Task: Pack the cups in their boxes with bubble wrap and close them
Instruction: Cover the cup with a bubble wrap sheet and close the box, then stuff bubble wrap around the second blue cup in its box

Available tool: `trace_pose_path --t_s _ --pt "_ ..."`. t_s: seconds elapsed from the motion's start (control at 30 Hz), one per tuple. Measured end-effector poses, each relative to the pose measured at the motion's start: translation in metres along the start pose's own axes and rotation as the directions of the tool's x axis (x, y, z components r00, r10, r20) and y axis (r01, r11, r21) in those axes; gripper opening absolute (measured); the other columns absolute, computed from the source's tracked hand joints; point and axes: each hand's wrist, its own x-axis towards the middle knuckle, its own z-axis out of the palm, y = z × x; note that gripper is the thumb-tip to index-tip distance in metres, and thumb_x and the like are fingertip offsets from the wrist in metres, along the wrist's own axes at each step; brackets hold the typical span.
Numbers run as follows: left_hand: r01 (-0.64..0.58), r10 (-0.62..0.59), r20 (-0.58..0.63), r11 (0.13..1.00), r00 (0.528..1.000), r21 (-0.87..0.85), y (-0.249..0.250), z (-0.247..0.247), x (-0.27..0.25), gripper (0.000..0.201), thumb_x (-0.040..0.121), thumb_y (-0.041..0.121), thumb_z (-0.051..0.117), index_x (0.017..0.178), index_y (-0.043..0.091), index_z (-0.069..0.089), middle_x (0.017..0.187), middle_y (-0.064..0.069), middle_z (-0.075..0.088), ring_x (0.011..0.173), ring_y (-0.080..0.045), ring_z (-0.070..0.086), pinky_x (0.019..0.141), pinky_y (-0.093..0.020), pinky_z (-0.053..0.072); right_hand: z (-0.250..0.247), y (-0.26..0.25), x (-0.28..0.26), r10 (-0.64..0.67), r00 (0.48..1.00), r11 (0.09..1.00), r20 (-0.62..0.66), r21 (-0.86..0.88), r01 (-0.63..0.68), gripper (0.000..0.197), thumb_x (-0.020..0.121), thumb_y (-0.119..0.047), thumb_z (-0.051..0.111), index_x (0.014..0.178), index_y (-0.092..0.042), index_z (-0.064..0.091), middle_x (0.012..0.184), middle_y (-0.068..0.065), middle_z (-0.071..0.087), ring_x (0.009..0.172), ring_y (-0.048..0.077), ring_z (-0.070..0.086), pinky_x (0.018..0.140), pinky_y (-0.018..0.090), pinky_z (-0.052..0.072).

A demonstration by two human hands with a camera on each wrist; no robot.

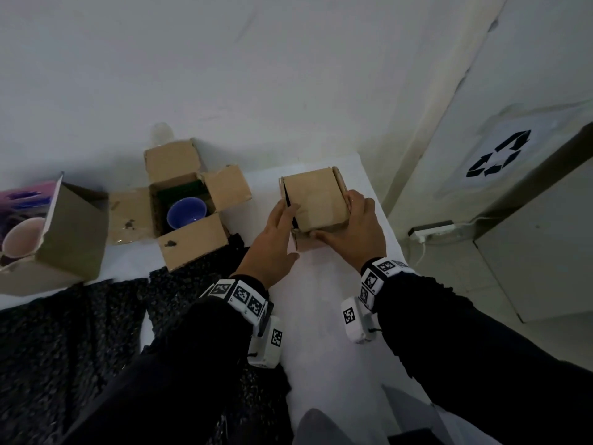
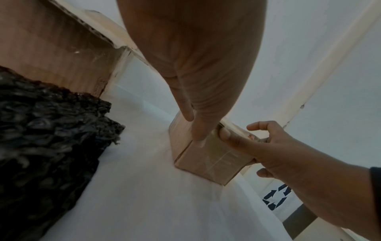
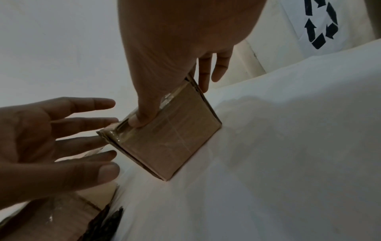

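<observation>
A small closed box (image 1: 316,200) stands near the counter's (image 1: 337,316) far right corner; the right hand (image 1: 353,232) grips it, thumb on the near face and fingers curled over the right side; the left hand (image 1: 272,242) lies with straight, spread fingers touching the box's left edge; further left along the far edge an open box (image 1: 192,239) holds a blue cup (image 1: 186,214); black bubble wrap (image 1: 80,332) lies over the near left edge.

Head looks down; wrist views share the small box (image 2: 208,156) close-up.
</observation>
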Motion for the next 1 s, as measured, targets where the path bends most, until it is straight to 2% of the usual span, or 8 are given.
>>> trace_pose_path --t_s 0.27,0.37,0.47,0.63,0.7,0.77,0.87,1.0 --pt "-0.030 0.029 0.003 1.000 1.000 0.011 -0.004 0.001 -0.025 0.099 0.080 0.018 0.075 0.153 0.026 0.009 0.161 -0.002 0.007 0.134 -0.029 0.041 0.105 -0.041 0.044 -0.002 0.003 -0.012 -0.004 1.000 0.991 0.018 0.132 0.002 0.095 0.063 -0.042 0.085 0.140 -0.023 0.031 0.132 0.009 0.039 0.116 0.028 0.046 0.088 0.043 0.049" --pt "-0.069 0.068 0.012 0.997 0.998 0.027 -0.011 -0.009 -0.044 0.079 0.084 0.025 0.071 0.149 0.022 0.027 0.152 -0.002 0.030 0.131 -0.022 0.043 0.106 -0.039 0.043 0.005 -0.002 -0.035 -0.043 0.988 0.998 -0.146 -0.056 0.035 0.091 0.065 -0.034 0.082 0.141 -0.014 0.036 0.141 0.016 0.033 0.124 0.034 0.033 0.098 0.049 0.039" --pt "-0.063 0.063 -0.019 0.998 0.998 0.019 -0.025 -0.023 -0.066 0.051 0.087 0.026 0.067 0.135 0.022 0.048 0.131 0.000 0.053 0.114 -0.016 0.056 0.098 -0.035 0.048 0.016 -0.017 -0.063 -0.078 0.969 0.993 -0.235 -0.109 0.054 0.074 0.067 -0.030 0.077 0.132 -0.011 0.047 0.137 0.018 0.037 0.122 0.038 0.035 0.099 0.039 0.026" --pt "-0.052 0.058 -0.084 0.995 0.995 0.080 -0.068 -0.048 -0.122 0.019 0.089 0.027 0.063 0.107 0.021 0.064 0.100 0.005 0.062 0.089 -0.015 0.062 0.080 -0.034 0.053 0.055 -0.059 -0.111 -0.273 0.961 0.961 0.039 0.055 0.271 0.023 0.082 -0.026 0.068 0.103 -0.019 0.061 0.103 0.004 0.055 0.099 0.025 0.046 0.082 0.047 0.047" --pt "0.001 0.011 -0.091 0.991 0.996 0.134 -0.089 -0.056 -0.145 0.014 0.090 0.030 0.061 0.103 0.025 0.064 0.097 0.008 0.060 0.089 -0.014 0.060 0.078 -0.032 0.053 0.067 -0.080 -0.131 -0.337 0.923 0.941 0.186 0.106 0.322 0.025 0.086 -0.038 0.064 0.103 -0.021 0.061 0.099 0.000 0.057 0.097 0.021 0.049 0.080 0.044 0.048" --pt "0.052 -0.042 -0.065 0.984 0.997 0.168 -0.110 -0.062 -0.166 0.017 0.090 0.036 0.059 0.105 0.027 0.062 0.099 0.009 0.059 0.096 -0.014 0.058 0.081 -0.031 0.051 0.081 -0.095 -0.150 -0.339 0.888 0.935 0.311 0.007 0.355 0.048 0.080 -0.063 0.057 0.113 -0.028 0.055 0.109 -0.003 0.054 0.104 0.020 0.047 0.085 0.040 0.045" --pt "0.132 -0.162 0.194 0.978 0.968 0.161 -0.138 -0.064 -0.191 0.051 0.087 0.056 0.058 0.127 0.027 0.051 0.126 0.006 0.052 0.116 -0.016 0.051 0.095 -0.034 0.046 0.101 -0.104 -0.177 -0.216 0.875 0.913 0.434 -0.228 0.338 0.080 0.066 -0.086 0.048 0.128 -0.037 0.043 0.130 -0.003 0.039 0.119 0.023 0.033 0.097 0.044 0.033" --pt "0.048 -0.090 0.360 0.991 0.929 0.124 -0.154 -0.064 -0.206 0.076 0.080 0.069 0.056 0.141 0.028 0.037 0.141 0.006 0.038 0.129 -0.016 0.040 0.104 -0.036 0.040 0.117 -0.111 -0.191 -0.193 0.920 0.899 0.341 -0.313 0.305 0.051 0.067 -0.065 0.069 0.107 -0.034 0.062 0.125 0.000 0.049 0.118 0.032 0.043 0.093 0.050 0.033"
